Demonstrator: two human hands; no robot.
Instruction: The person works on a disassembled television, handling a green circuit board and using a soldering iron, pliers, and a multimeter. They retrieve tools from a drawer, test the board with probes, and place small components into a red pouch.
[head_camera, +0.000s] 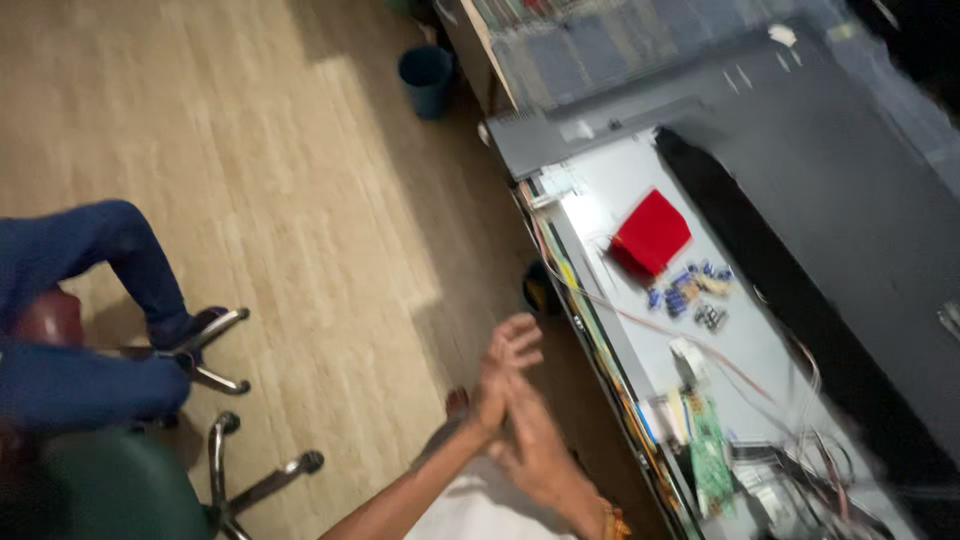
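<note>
The hands are seen pressed together in front of the body, low in the head view and above the wooden floor (250, 150), just beside the table's near edge. The left hand (505, 375) is raised with its fingers spread and pointing up; the right hand (540, 455) is laid against it, palm to palm. Nothing is held in either one, though motion blur hides the finer detail of the fingers.

The nearest thing on the table (640, 180) is a green circuit board (708, 450), laid flat near the front edge, with tangled wires (810, 460) spread beside it. Further along the pale table top, a cluster of small blue parts (690, 285) is scattered, and just beyond it a red cloth (650, 235) is laid. A long dark panel (820, 180) is set along the far side of the table.

On the floor, a blue bin (427, 78) is placed near the far end of the table. To the left, another person's legs in blue trousers (95, 290) are seen on a chair, with one shoe rested on a chrome chair base (215, 350).
</note>
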